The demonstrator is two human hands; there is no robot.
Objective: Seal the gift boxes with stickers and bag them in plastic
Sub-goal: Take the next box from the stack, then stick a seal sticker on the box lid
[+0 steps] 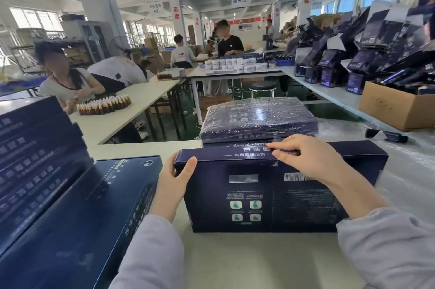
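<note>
Gift box [270,194], one; left hand [173,178] grip clamped on it, right hand [306,159] grip unclear.

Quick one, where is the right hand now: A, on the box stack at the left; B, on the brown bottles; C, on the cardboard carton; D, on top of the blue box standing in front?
D: the right hand presses its fingers on the top face of the upright gift box, whose left corner the left hand grips.

Brown bottles [103,105] on L table [146,96] w/ seated person [66,77]; white jars [233,64] further back; stool [262,87]; cardboard box [395,106] R.
</note>
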